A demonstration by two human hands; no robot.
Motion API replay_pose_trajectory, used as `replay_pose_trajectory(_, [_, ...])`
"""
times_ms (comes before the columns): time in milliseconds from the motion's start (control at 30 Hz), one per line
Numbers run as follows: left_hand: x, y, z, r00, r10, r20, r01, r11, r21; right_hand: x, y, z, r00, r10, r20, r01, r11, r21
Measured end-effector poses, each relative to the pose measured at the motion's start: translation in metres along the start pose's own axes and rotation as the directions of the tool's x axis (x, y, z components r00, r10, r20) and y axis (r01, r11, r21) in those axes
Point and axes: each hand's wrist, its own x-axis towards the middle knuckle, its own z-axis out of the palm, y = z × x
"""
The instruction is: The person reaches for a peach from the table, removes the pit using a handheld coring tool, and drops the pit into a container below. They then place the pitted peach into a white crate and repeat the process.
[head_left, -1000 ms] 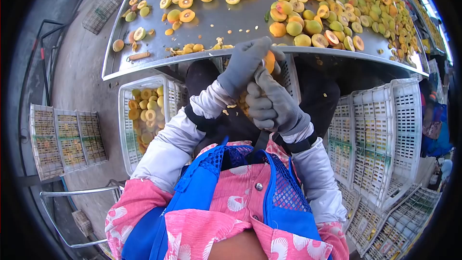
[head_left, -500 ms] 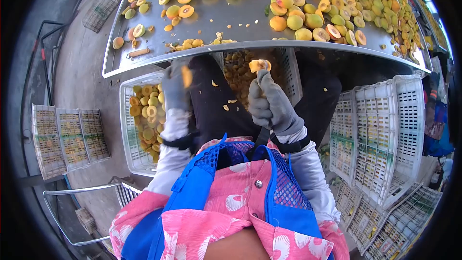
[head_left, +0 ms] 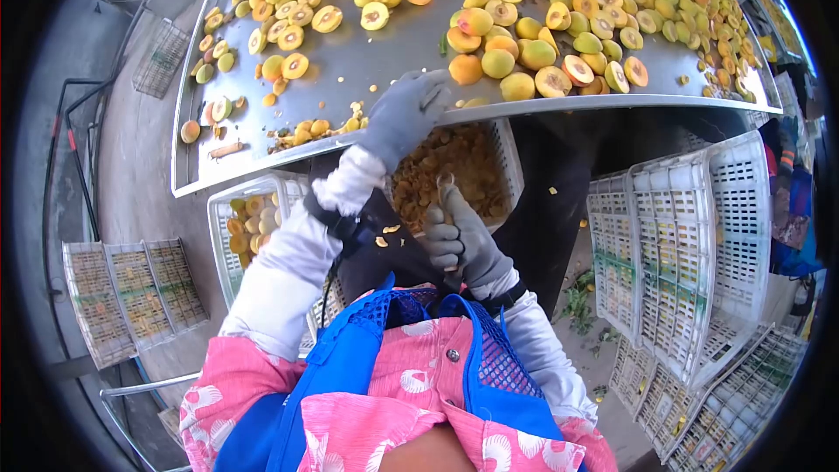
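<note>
My gloved left hand [head_left: 405,118] reaches over the front edge of the metal table [head_left: 350,48], fingers stretched out flat and pointing right. No fruit shows in it; its palm side is hidden. Near its fingertips lie halved peaches [head_left: 552,81], several with stones still in. My gloved right hand [head_left: 470,240] is closed around a small pitting tool, its metal loop tip [head_left: 447,182] pointing up above the thumb. Nothing visible sits on the loop. Below the table edge, between my knees, a crate holds brown stones and scraps [head_left: 463,162].
A white crate [head_left: 216,232] of pitted peach halves stands to my left. Stacked white crates [head_left: 673,249] rise on the right, and more crates [head_left: 131,297] stand at far left. A wooden-handled tool [head_left: 226,150] and scraps lie near the table's left corner.
My left hand has moved from beside the left crate up and right onto the table edge; its fruit piece is gone. My right hand has lowered, and the fruit piece has left the tool's tip.
</note>
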Motion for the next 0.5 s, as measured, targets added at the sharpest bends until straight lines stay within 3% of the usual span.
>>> replay_pose_trajectory(33, [0.020,0.001,0.005,0.997,-0.017,0.077,0.018,1.000,-0.016,-0.003,-0.005,0.003,1.000,0.006,-0.006,-0.006,1.000,0.015])
replay_pose_trajectory(67, [0.041,0.006,0.010,0.974,-0.059,0.218,0.041,0.995,0.089,-0.005,-0.009,0.008,0.999,-0.036,-0.027,0.035,0.999,-0.032])
replay_pose_trajectory(100, [0.056,-0.002,0.024,0.972,-0.062,0.226,0.043,0.995,0.087,-0.008,-0.013,0.009,0.999,-0.035,-0.031,0.035,0.999,-0.023])
replay_pose_trajectory(167, [0.080,-0.018,0.052,0.964,-0.053,0.259,-0.054,0.919,0.390,-0.009,-0.023,0.009,0.941,-0.142,-0.306,0.072,0.971,-0.230])
replay_pose_trajectory(200, [0.089,-0.021,0.060,0.970,-0.079,0.232,-0.033,0.897,0.441,-0.014,-0.029,0.005,0.948,-0.151,-0.282,0.079,0.965,-0.250])
replay_pose_trajectory(233, [0.094,-0.021,0.058,0.966,-0.087,0.244,-0.030,0.898,0.439,-0.017,-0.034,0.003,0.947,-0.143,-0.288,0.074,0.969,-0.237])
replay_pose_trajectory(300, [0.098,-0.024,0.051,0.943,-0.170,0.285,0.064,0.936,0.346,-0.022,-0.044,0.003,0.899,-0.351,-0.260,0.207,0.867,-0.454])
replay_pose_trajectory(367, [0.095,-0.030,0.048,0.969,-0.129,0.209,0.042,0.927,0.373,-0.017,-0.056,0.008,0.887,-0.311,-0.341,0.184,0.916,-0.357])
replay_pose_trajectory(400, [0.093,-0.033,0.045,0.896,-0.372,0.243,0.374,0.927,0.040,-0.017,-0.058,0.014,0.842,-0.403,-0.359,0.220,0.864,-0.453])
replay_pose_trajectory(433, [0.090,-0.034,0.039,0.756,-0.549,0.356,0.646,0.713,-0.273,-0.014,-0.058,0.020,0.789,-0.494,-0.364,0.251,0.801,-0.544])
replay_pose_trajectory(467, [0.080,-0.041,0.034,0.759,-0.548,0.351,0.643,0.717,-0.271,-0.011,-0.060,0.021,0.792,-0.514,-0.329,0.274,0.781,-0.561])
replay_pose_trajectory(500, [0.063,-0.049,0.032,0.784,-0.407,0.469,0.618,0.435,-0.655,-0.009,-0.058,0.025,0.793,-0.517,-0.321,0.275,0.776,-0.568])
